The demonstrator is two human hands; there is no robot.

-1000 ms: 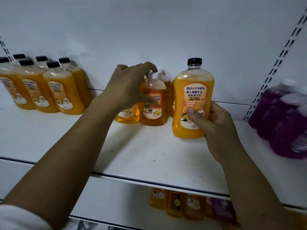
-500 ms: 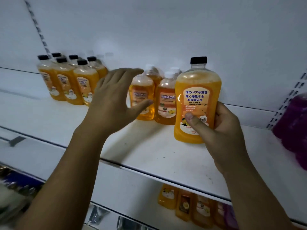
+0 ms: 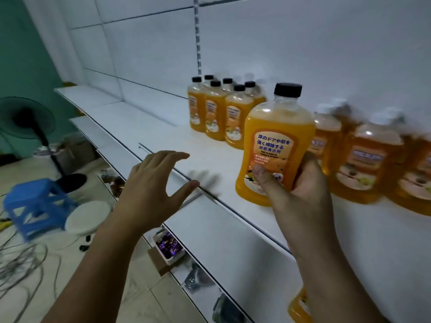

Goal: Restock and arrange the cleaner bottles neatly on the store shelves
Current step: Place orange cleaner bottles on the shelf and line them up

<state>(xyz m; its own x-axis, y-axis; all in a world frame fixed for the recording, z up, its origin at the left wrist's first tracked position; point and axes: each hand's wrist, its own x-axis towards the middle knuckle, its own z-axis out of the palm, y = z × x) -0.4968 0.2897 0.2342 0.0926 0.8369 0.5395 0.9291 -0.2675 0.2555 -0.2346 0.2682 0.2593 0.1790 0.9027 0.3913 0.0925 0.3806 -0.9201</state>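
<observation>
We've got two bare arms in shot, and that's the whole body visible. Left hand (image 3: 151, 190) and left forearm (image 3: 93, 264): uncovered skin down to the bottom edge, slim wrist, faint knuckle ridges on the back of the hand, fingertips smeared by blur. Right hand (image 3: 300, 194) and right forearm (image 3: 331, 276): also uncovered to the frame edge, the forearm widening toward the lens. We can make out the right thumbnail (image 3: 258, 170) — short, rounded, plain. Finer skin detail we can't resolve at this sharpness.

The bottle (image 3: 277, 136) is looking like clear, shiny plastic — the shelf (image 3: 224, 159) is looking smooth and matt.
</observation>
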